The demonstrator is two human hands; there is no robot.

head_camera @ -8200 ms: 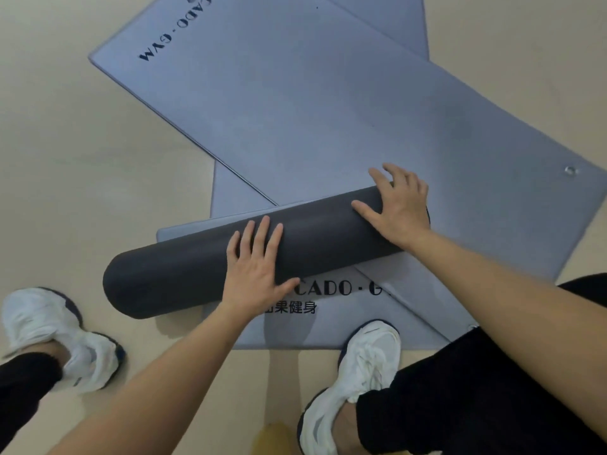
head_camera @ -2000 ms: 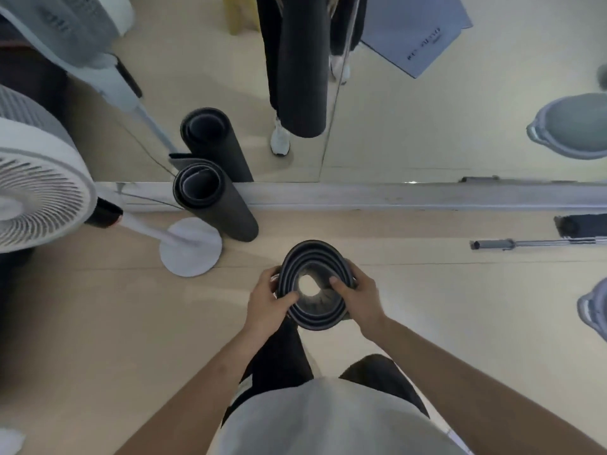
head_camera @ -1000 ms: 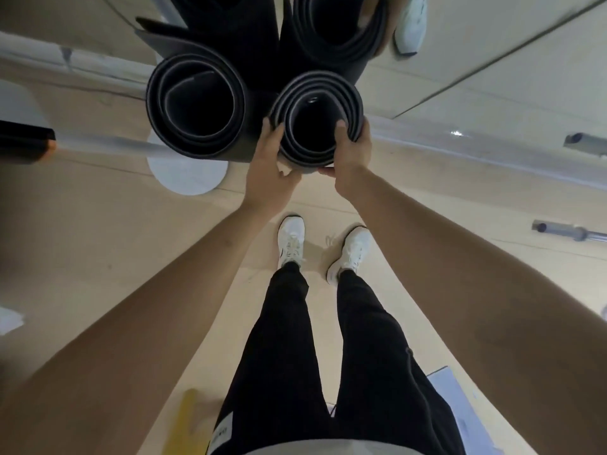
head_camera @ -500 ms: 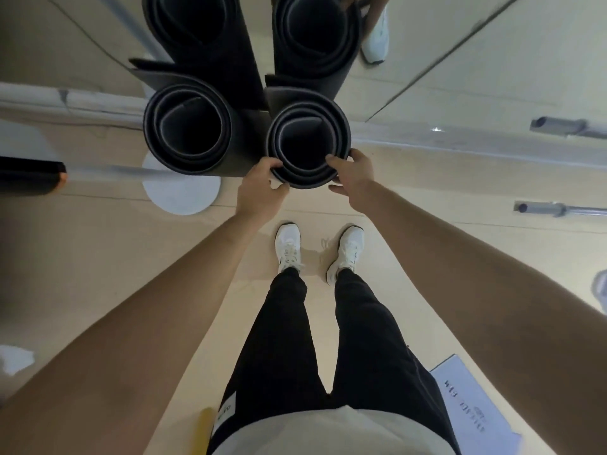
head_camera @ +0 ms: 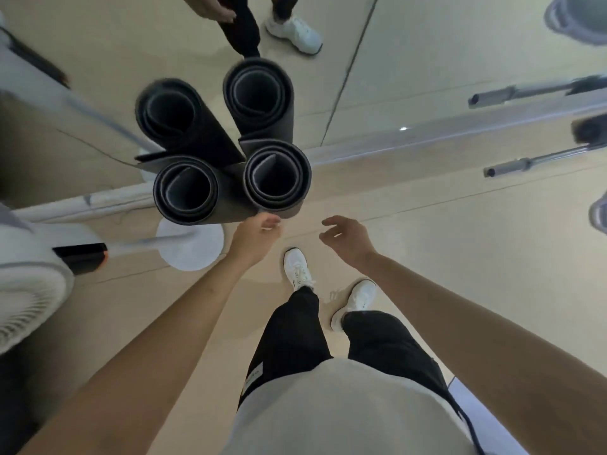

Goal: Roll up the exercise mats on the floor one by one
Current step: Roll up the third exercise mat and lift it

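**Head view: two rolled mats stand on end at the mirror (head_camera: 410, 60), both hands empty**

The centre roll (head_camera: 277, 177), a dark mat wound into a spiral, stands upright on the floor (head_camera: 460, 241) just above the middle of the frame, with its open end towards the camera. The second roll (head_camera: 185, 192) stands close beside it, to its left in the frame, and is also upright. Both are at the foot of the mirror, which fills the upper part of the frame and repeats the rolls above them.

The left hand (head_camera: 254, 234) hangs just below the centre roll's near rim. Its fingers are loosely curled around nothing, and it is unclear whether they touch the mat. The right hand (head_camera: 345, 236) is apart from the roll, further right, with its fingers relaxed, parted and holding nothing.

Below the hands are white shoes (head_camera: 297, 264) and black trousers (head_camera: 292, 339). A white fan base (head_camera: 190, 244) sits on the floor under the second roll, and the fan head (head_camera: 26, 300) is at the left edge. A barbell bar (head_camera: 532, 160) lies along the floor at the right edge.
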